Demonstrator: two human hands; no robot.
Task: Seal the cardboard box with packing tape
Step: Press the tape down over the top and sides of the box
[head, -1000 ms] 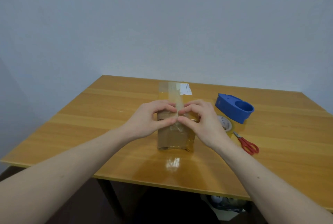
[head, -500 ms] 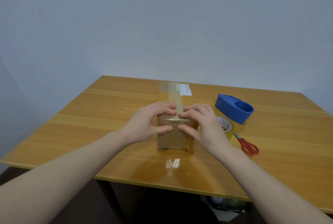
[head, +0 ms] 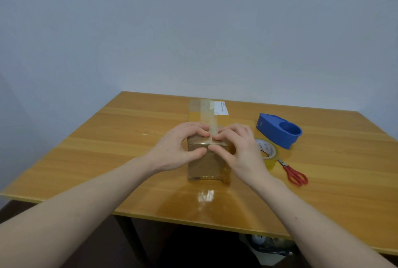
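A long brown cardboard box (head: 206, 166) lies on the wooden table (head: 112, 153), its short end towards me. A strip of clear tape (head: 207, 116) runs along its top seam and down over the near end. My left hand (head: 178, 149) grips the box's near left corner, fingers on top and thumb on the front face. On the near right corner my right hand (head: 241, 149) does the same, its thumb pressing the tape on the front. A white label (head: 221, 108) sits at the far end of the top.
A roll of clear tape (head: 269, 153) lies just right of my right hand. Behind it stands a blue tape dispenser (head: 279, 131). Red-handled scissors (head: 295, 174) lie to the right of the roll. Some objects sit on the floor under the table's near edge.
My thumbs, pinched together at the middle of the front face a second ago, have spread apart and slid along the near top edge. The box has not moved.
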